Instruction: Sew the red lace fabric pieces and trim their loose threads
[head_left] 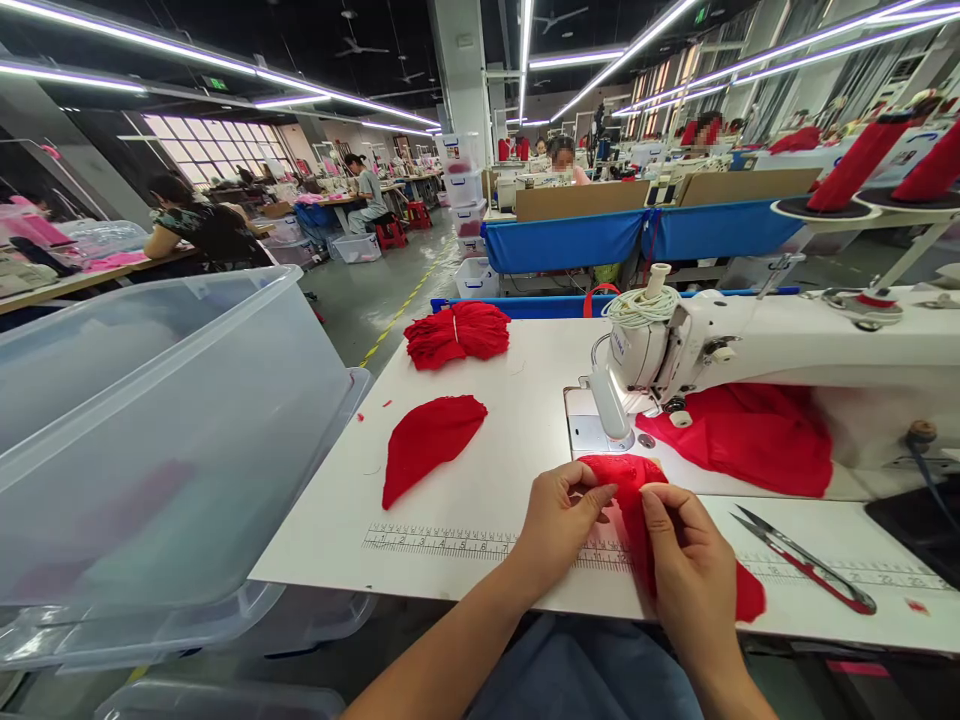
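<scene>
A piece of red fabric (634,510) is held up between my two hands at the table's front edge, just before the sewing machine (645,350). My left hand (559,520) pinches its left edge between thumb and fingers. Closed on the fabric's right part is my right hand (690,560), and a loose end hangs out beyond it. Under the machine arm lies a larger red cloth (750,440). To the left, a single cut red piece (431,440) rests flat on the table, with a tied bundle of red pieces (457,335) behind it.
Thread snips (806,560) lie right of my right hand. A printed ruler (450,540) runs along the white table (322,540). Large clear plastic bins (187,450) stand at the left. Red thread cones (862,165) rise at the right. People sit at machines farther back.
</scene>
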